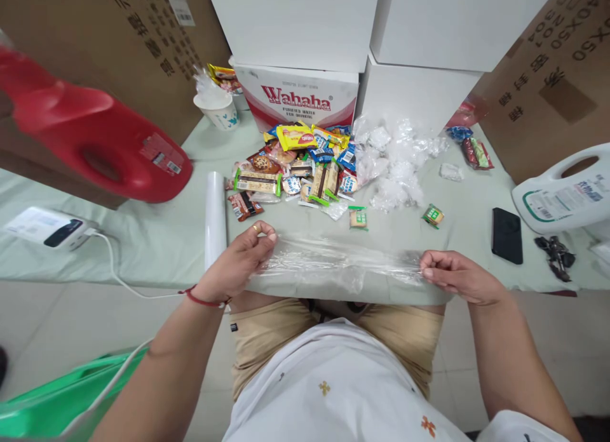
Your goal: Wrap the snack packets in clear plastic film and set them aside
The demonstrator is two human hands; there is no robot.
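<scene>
A clear plastic bag, or a similar sheet of thin film, is stretched sideways over the table's front edge. My left hand pinches its left end, and my right hand grips the right end between thumb and fingers. Just left of my left hand lies a white plastic roll. Beyond the film is a pile of wrapped snacks. Two small green-wrapped biscuits lie apart from it, one biscuit in the middle and another biscuit to the right. Crumpled clear bags are heaped beside the pile.
A red jug and a white power bank with a cable are on the left. A paper cup stands farther back. White boxes line the rear. At right are a black phone and a white detergent bottle.
</scene>
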